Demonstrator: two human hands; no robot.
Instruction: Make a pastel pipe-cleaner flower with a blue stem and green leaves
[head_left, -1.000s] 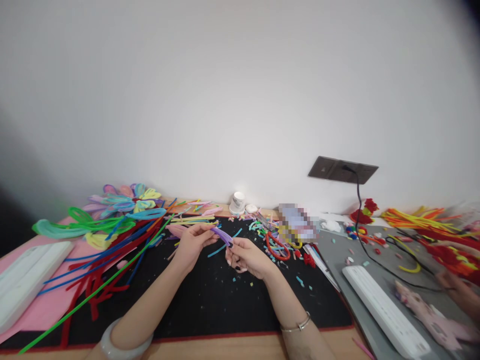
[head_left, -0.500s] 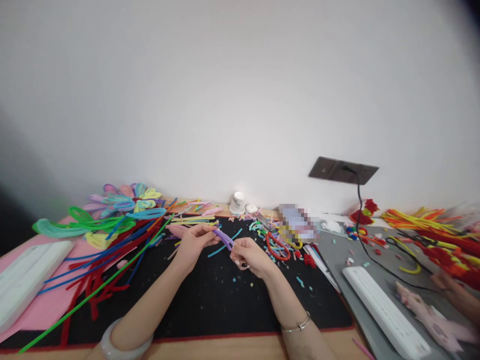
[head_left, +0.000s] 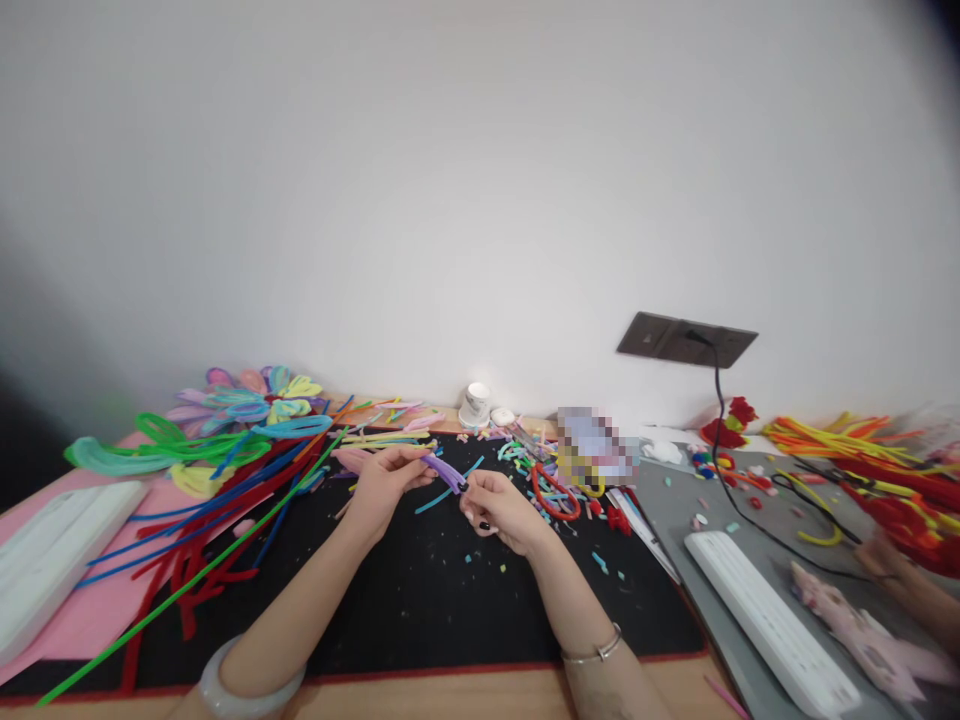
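Observation:
Purple pipe cleaners stretch between my two hands, above the black mat. My left hand pinches their left end between thumb and fingers. At the other end, my right hand is closed on them, with the fingertips pressed together. Just behind the purple strands lies a loose blue pipe cleaner on the mat. How many purple strands there are I cannot tell, as the fingers cover both ends.
Red, blue and green pipe cleaners spread across the left. Looped pastel petals lie behind them. A paper cup stands by the wall among cut scraps. To the right are a white power strip, a black cable and another person's hand.
The purple pipe cleaners have shifted slightly and appear bunched closer together near my right hand. Both my hands stay almost in place. The other person's hand at right has moved slightly.

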